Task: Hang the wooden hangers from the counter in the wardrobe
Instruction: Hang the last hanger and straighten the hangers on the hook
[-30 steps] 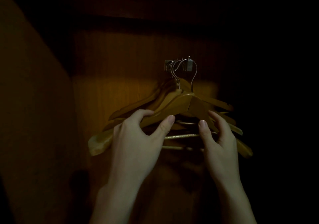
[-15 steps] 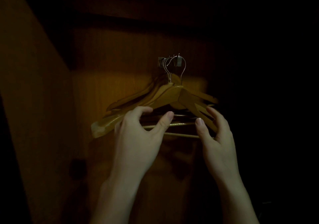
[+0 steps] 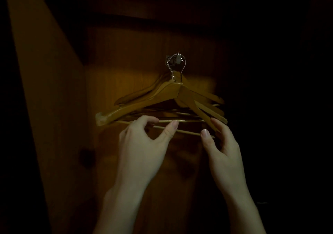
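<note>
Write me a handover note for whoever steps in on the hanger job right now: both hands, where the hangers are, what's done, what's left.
Left hand: thumb and fingers curled at the crossbars, lightly pinching.
Right hand: pinches the right end of the front hanger.
Wooden hangers: a bunch, hooks over the metal peg on the wardrobe back panel, arms fanned unevenly.
Done: every hanger in view hangs on the peg.
Left: let go. The counter is out of view, so check it for more.
</note>
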Available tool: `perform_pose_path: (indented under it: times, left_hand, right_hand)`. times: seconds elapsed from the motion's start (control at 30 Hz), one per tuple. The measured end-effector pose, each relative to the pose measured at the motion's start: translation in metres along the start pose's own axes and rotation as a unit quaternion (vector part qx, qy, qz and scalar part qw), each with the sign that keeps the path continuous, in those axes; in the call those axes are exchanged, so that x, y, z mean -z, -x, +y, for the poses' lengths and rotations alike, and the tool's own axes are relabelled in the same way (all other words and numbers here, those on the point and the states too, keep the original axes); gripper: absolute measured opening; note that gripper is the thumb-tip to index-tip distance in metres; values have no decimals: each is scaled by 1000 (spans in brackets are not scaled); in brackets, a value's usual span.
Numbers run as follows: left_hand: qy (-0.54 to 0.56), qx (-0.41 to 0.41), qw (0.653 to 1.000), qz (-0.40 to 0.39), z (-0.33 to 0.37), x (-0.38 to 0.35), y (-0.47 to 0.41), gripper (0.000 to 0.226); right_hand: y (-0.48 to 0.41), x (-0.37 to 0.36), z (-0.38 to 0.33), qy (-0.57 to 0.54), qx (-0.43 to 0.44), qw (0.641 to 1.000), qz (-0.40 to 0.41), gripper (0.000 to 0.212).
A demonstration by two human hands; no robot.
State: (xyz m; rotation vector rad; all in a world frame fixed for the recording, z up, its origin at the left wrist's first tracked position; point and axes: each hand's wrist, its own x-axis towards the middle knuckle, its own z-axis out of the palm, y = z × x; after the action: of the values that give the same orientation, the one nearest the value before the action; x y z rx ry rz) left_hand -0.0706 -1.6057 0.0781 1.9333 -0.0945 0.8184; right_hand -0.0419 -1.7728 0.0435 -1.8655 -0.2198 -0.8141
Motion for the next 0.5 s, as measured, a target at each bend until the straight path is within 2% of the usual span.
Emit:
perform_pose_path:
  times: [0.1, 0.3, 0.5]
  left_hand:
    - [2, -5, 1000, 11, 1, -2, 0, 62]
    - [-4, 12, 1000, 2, -4, -14, -24, 45]
    - [-12, 18, 1000, 15, -19, -27, -74, 45]
  right_hand:
    - [0, 5, 1, -4, 0, 1000, -3, 49]
    - [-10, 5, 5, -9, -23, 1000, 6, 55]
    - [-28, -12, 14, -3, -52, 999, 14, 55]
